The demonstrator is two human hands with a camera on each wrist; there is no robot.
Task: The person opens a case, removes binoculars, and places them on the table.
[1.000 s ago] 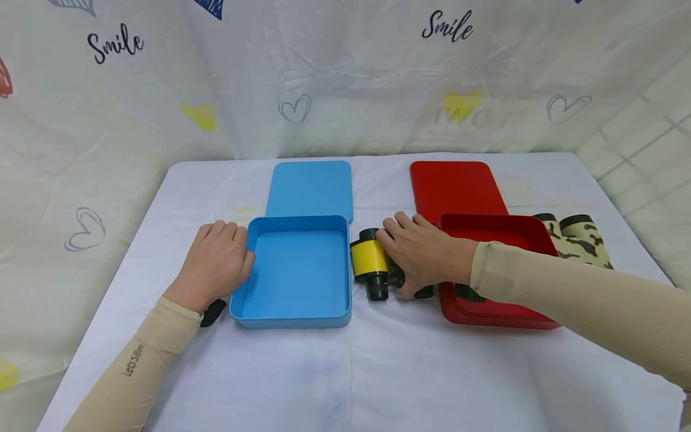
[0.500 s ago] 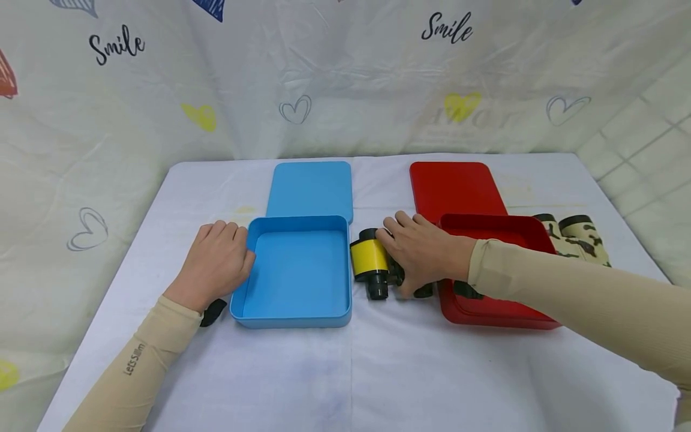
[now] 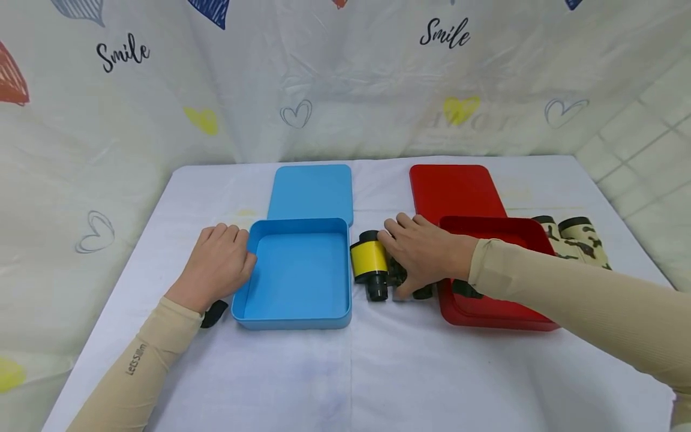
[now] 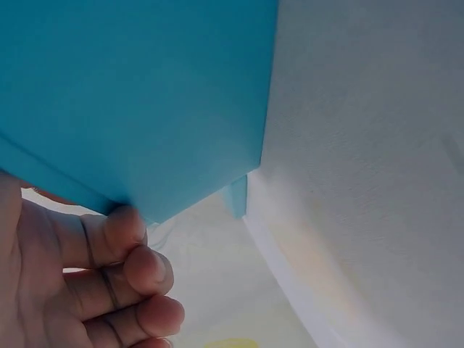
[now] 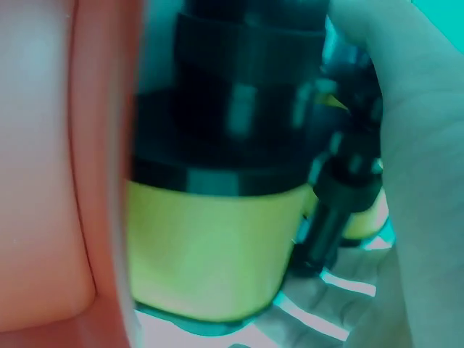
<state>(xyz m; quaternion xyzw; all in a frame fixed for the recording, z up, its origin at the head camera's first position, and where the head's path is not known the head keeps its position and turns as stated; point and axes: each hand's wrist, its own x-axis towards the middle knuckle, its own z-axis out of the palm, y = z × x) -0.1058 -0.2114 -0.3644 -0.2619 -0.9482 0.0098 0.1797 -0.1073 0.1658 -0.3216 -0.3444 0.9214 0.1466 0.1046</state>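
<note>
My left hand (image 3: 218, 261) holds the left rim of the open blue box (image 3: 302, 319). In the left wrist view the fingers (image 4: 141, 268) curl at the edge of the box wall (image 4: 145, 94), and the thumb is hidden. Between the two boxes my right hand (image 3: 423, 252) grips a pair of yellow and black binoculars (image 3: 369, 257) from above, on the table. Its fingers cover the middle of the binoculars. The right wrist view shows a yellow barrel (image 5: 217, 250) beside the red box's wall (image 5: 58, 217), with the hand across the hinge side.
An open red box (image 3: 502, 320) sits under my right forearm, its inside partly hidden. A blue lid (image 3: 310, 191) and a red lid (image 3: 456, 189) lie behind the boxes. Camouflage binoculars (image 3: 583, 243) stand right of the red box. A printed curtain (image 3: 351, 78) hangs behind the table.
The head view has tilted up slightly, so everything sits a little lower in it. Both hands keep their places on the blue box and the yellow and black binoculars.
</note>
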